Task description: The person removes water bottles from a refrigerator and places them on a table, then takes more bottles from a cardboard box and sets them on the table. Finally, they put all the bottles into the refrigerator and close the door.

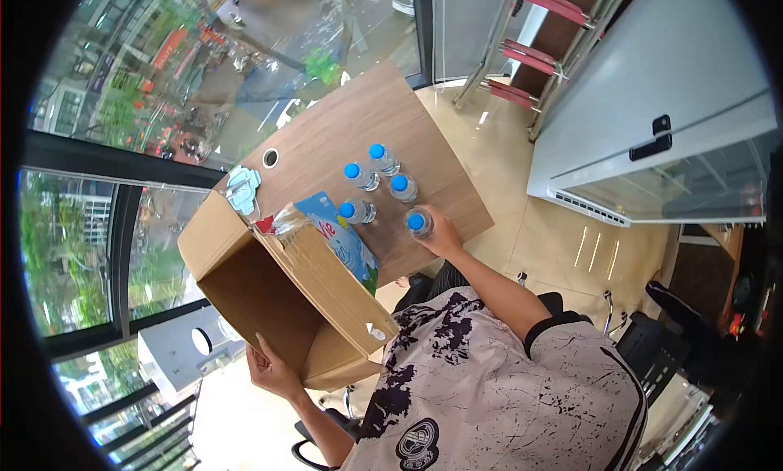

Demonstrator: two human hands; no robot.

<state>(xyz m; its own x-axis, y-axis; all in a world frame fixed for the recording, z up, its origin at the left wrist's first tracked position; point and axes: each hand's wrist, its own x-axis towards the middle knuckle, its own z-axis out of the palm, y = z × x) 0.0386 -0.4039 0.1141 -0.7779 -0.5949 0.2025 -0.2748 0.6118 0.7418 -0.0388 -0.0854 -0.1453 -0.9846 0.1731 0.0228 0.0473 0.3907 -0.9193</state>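
My right hand (443, 233) is closed round a clear plastic water bottle (419, 223) with a blue cap, near the right edge of the wooden table. Several similar bottles (362, 177) stand upright just to its left and beyond. My left hand (273, 371) grips the near wall of an open cardboard box (334, 296), its thumb on the inner side and its fingers outside. The box lies tilted with its dark opening towards me, and no contents show in it. Between the box and the bottles lies a blue printed pack (347, 243).
The wooden table (387, 104) has a round cable hole (271, 158). A light-blue wrapped item (243, 190) lies by the box's far corner. Windows (204, 63) line the left. At the right stand a ladder (530, 55) and a white fridge (652, 88); chairs (644, 349) are behind me.
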